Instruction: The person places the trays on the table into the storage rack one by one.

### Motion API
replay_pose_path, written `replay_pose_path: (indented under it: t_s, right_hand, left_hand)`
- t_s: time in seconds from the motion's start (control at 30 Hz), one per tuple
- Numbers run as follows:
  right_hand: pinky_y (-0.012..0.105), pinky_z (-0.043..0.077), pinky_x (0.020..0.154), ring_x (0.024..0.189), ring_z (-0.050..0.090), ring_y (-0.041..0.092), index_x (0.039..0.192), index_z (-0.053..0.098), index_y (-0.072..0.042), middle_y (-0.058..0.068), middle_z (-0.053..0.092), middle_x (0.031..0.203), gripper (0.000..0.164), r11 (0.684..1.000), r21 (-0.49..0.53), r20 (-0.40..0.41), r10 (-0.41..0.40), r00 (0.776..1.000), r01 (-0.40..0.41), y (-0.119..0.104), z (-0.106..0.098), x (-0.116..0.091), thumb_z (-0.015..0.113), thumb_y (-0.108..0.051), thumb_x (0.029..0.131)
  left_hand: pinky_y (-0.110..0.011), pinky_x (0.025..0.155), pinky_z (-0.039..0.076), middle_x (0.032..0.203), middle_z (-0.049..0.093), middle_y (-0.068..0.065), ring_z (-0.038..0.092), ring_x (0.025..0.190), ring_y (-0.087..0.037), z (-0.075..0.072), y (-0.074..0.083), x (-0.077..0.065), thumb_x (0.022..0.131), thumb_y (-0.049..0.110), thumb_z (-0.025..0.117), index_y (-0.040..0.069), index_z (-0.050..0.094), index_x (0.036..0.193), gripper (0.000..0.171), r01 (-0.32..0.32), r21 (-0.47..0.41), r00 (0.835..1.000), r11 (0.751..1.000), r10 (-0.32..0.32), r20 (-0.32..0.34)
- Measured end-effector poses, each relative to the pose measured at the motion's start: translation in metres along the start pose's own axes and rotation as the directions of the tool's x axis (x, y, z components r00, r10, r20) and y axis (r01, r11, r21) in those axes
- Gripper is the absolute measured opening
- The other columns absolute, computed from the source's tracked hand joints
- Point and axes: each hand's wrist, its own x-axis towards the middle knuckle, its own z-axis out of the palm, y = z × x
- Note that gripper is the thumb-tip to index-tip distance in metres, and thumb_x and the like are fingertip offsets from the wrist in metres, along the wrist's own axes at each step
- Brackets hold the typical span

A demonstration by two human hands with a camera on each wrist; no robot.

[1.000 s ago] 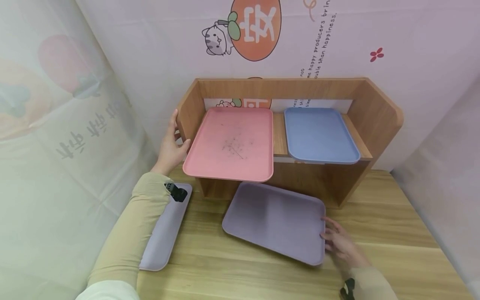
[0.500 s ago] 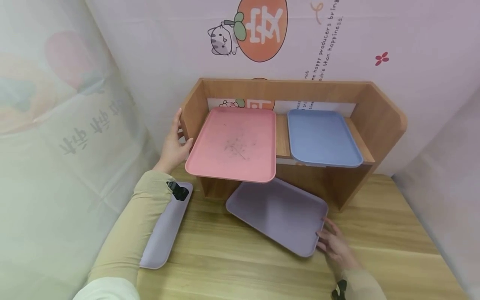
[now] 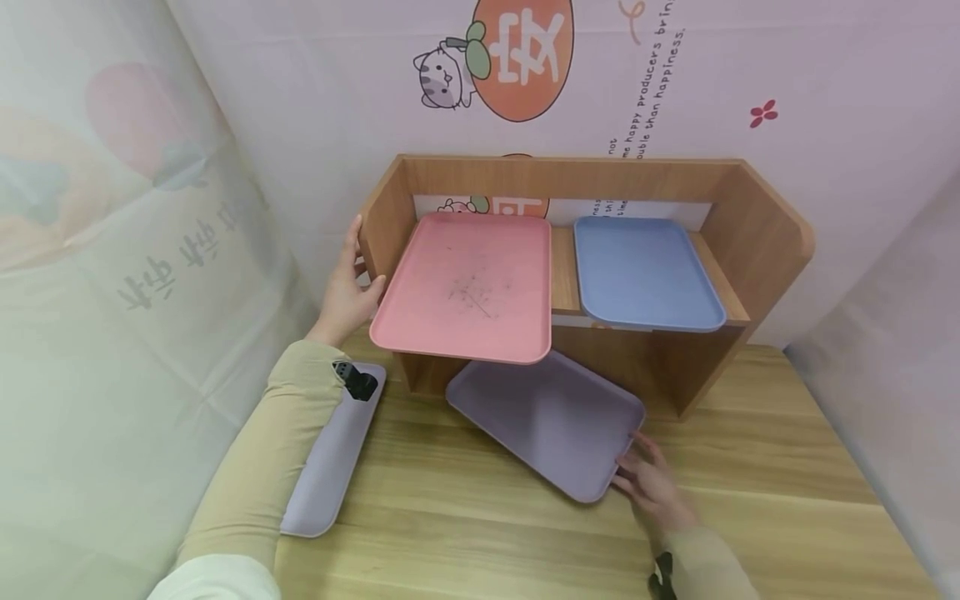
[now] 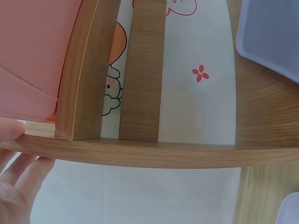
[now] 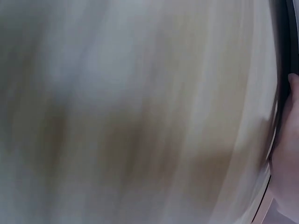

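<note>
My left hand (image 3: 347,292) grips the left side panel of a wooden desktop shelf (image 3: 757,242), thumb on the inner side and fingers outside. The left wrist view also has this hand (image 4: 18,186) around the panel's edge (image 4: 140,154). My right hand (image 3: 651,483) holds a purple tray (image 3: 555,417) by its right edge. This tray sits at a slant, its far part under the upper board of the shelf. Motion blurs the right wrist view, where only part of the right hand (image 5: 286,158) shows at the right edge.
On the upper board a pink tray (image 3: 472,283) lies at left and a blue tray (image 3: 645,275) at right; both stick out past its front. Another purple tray (image 3: 333,467) lies on the wooden table (image 3: 420,517), partly behind my left arm. Printed cloth (image 3: 840,75) hangs behind.
The held purple tray has turned and slid farther under the shelf, its right end swinging left and away from me. My right hand has moved left with it; the left hand stays on the panel.
</note>
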Motion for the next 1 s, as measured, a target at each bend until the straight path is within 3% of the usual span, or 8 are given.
replay_pose_path:
  t_s: [0.17, 0.37, 0.6, 1.0]
  right_hand:
    - [0.022, 0.055, 0.079, 0.085, 0.055, 0.003, 0.138, 0.021, -0.022, 0.004, 0.038, 0.112, 0.058, 0.999, 0.034, -0.013, -0.007, 1.0, 0.007, 0.002, 0.012, 0.003, 0.036, 0.01, 0.093]
    - [0.022, 0.057, 0.075, 0.08, 0.057, 0.004, 0.14, 0.008, -0.011, 0.008, 0.039, 0.108, 0.061, 0.998, 0.026, -0.034, -0.05, 0.998, 0.051, 0.009, 0.029, 0.006, 0.037, 0.013, 0.091]
    - [0.025, 0.058, 0.074, 0.078, 0.058, 0.007, 0.136, 0.004, -0.008, 0.011, 0.038, 0.099, 0.062, 0.996, 0.046, -0.059, -0.07, 0.996, 0.072, 0.017, 0.05, 0.003, 0.036, 0.017, 0.089]
    - [0.021, 0.056, 0.078, 0.077, 0.059, 0.005, 0.125, 0.015, -0.003, 0.003, 0.05, 0.085, 0.047, 0.998, 0.003, -0.053, -0.066, 0.996, 0.066, 0.023, 0.073, 0.001, 0.044, 0.013, 0.091]
  left_hand:
    - [-0.054, 0.095, 0.048, 0.141, 0.037, -0.023, 0.048, 0.122, -0.044, 0.0, -0.001, 0.0, 0.089, -0.002, 0.057, 0.041, 0.004, 0.15, 0.092, -0.003, -0.019, 1.0, 1.0, 0.003, -0.005]
    - [-0.054, 0.095, 0.047, 0.142, 0.036, -0.023, 0.048, 0.123, -0.044, 0.0, 0.0, 0.0, 0.089, -0.003, 0.057, 0.042, 0.004, 0.15, 0.093, -0.006, -0.02, 1.0, 1.0, 0.006, -0.005]
    - [-0.055, 0.094, 0.048, 0.141, 0.037, -0.024, 0.048, 0.123, -0.045, 0.001, 0.0, 0.0, 0.089, -0.002, 0.057, 0.044, 0.003, 0.149, 0.093, 0.006, -0.017, 1.0, 1.0, -0.006, -0.002]
    - [-0.055, 0.095, 0.047, 0.141, 0.036, -0.023, 0.046, 0.124, -0.044, 0.0, 0.0, 0.0, 0.089, -0.001, 0.057, 0.046, 0.002, 0.149, 0.094, 0.022, -0.016, 1.0, 1.0, -0.022, 0.011]
